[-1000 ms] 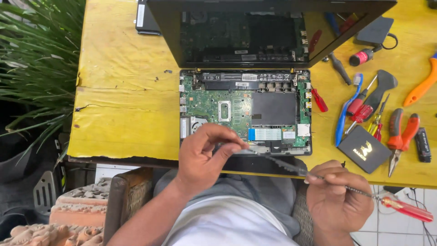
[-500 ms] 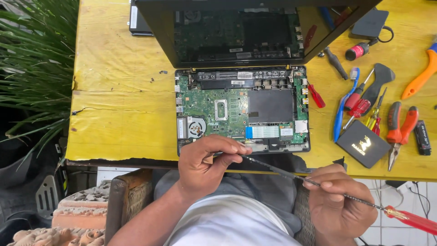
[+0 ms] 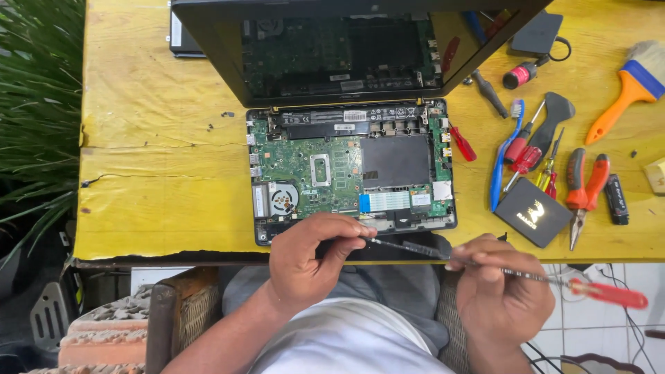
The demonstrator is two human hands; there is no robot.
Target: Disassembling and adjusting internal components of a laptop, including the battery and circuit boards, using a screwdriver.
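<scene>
An opened laptop (image 3: 350,173) lies on the yellow table (image 3: 159,173) with its green circuit board and small fan exposed; its dark lid stands up at the back. My left hand (image 3: 308,260) pinches the tip of a long thin screwdriver (image 3: 485,266) at the laptop's front edge. My right hand (image 3: 502,294) grips the same screwdriver's metal shaft below the table edge, its red handle sticking out to the right.
Right of the laptop lie a blue toothbrush (image 3: 504,156), red screwdrivers (image 3: 524,149), red-handled pliers (image 3: 583,190), a flat black box (image 3: 533,220), an orange-handled brush (image 3: 627,86) and a black adapter (image 3: 535,33). Green plants (image 3: 34,118) stand at the left. A wicker chair arm (image 3: 173,312) is beneath.
The view has shifted, so the table sits higher in frame. Both hands stay on the screwdriver, my left hand's fingertips now at the laptop's front edge.
</scene>
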